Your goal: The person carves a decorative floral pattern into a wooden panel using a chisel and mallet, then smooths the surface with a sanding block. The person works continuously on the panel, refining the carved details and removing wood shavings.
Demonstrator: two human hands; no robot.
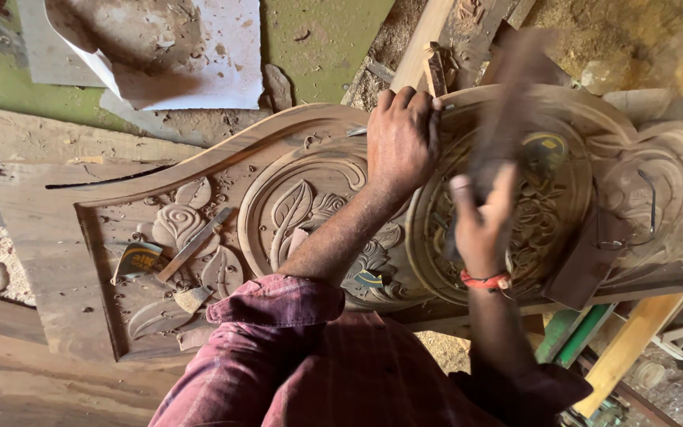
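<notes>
The left hand (401,142) has its fingers curled tight around a chisel (357,132), blade tip set at the rim of the round carving, so the edge stays steady. The right hand (481,217) grips a blurred wooden mallet (507,119), raised over it. Both work on the carved wooden panel (199,205), lying flat, where 2 spare chisels (193,245) rest among leaf shapes.

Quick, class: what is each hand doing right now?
Left hand: closed on a thin metal chisel against the carved wooden panel.
Right hand: closed on a blurred dark wooden mallet.
</notes>
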